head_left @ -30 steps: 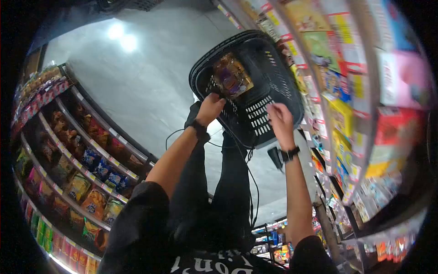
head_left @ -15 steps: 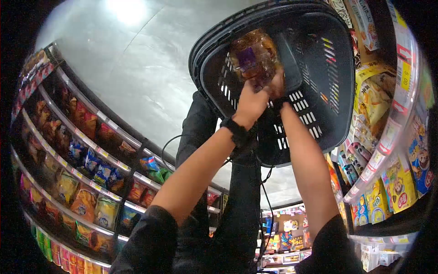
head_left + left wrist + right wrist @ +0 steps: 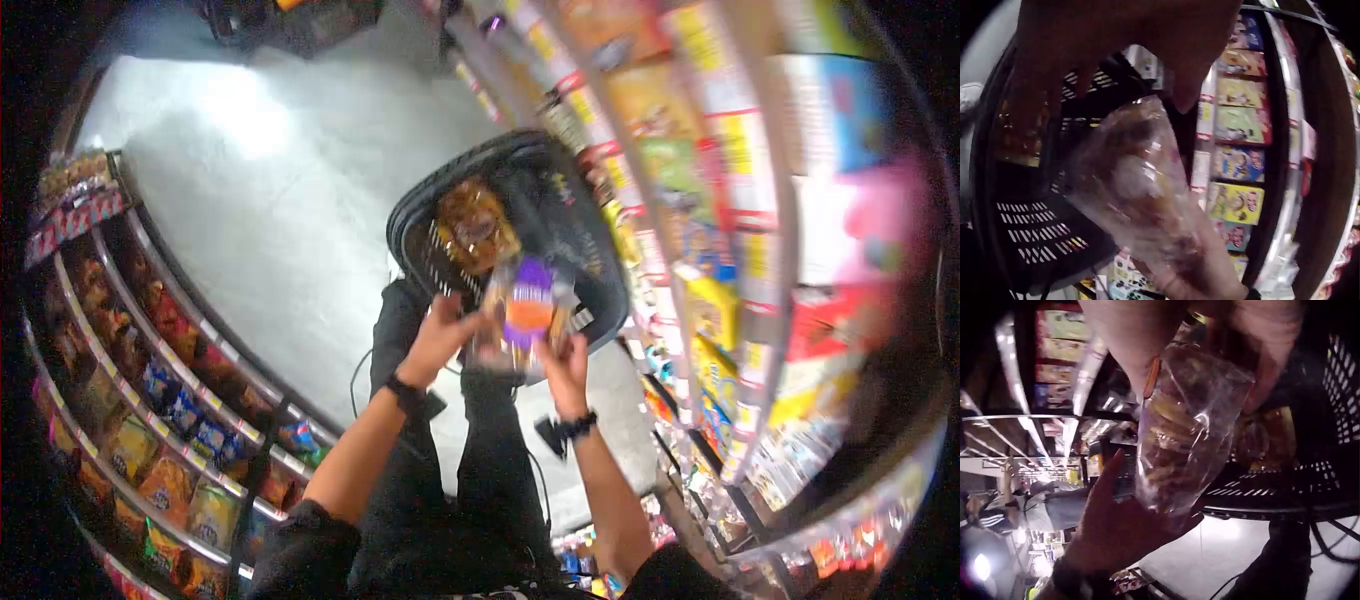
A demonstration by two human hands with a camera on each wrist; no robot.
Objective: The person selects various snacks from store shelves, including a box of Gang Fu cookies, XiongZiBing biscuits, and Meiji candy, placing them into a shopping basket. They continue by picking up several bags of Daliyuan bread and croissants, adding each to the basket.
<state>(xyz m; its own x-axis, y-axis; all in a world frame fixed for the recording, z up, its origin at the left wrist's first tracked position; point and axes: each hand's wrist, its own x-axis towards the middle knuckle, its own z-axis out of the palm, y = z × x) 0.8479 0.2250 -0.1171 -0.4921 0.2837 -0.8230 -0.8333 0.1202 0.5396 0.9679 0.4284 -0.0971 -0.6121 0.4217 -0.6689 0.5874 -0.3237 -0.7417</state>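
A clear plastic bread packet (image 3: 528, 305) with a purple and orange label is held over the near side of a black shopping basket (image 3: 598, 225). My right hand (image 3: 566, 375) grips it by its near edge, and in the left wrist view that hand (image 3: 1204, 269) is at the packet's lower corner. My left hand (image 3: 437, 340) is at the packet's other side, thumb and fingers spread, as the right wrist view of the left hand (image 3: 1113, 528) also shows. Another brown food packet (image 3: 478, 228) lies inside the basket.
Shelves of colourful snack packs (image 3: 715, 320) with price strips run close along the right. On the left are curved shelves of snack bags (image 3: 165, 485). Grey floor (image 3: 270, 200) lies between them. A thin dark cable (image 3: 355, 385) hangs by my legs.
Half a second ago both hands were reaching into the basket at a packet. Now one bread packet is up towards me in my right hand, and another lies in the basket.
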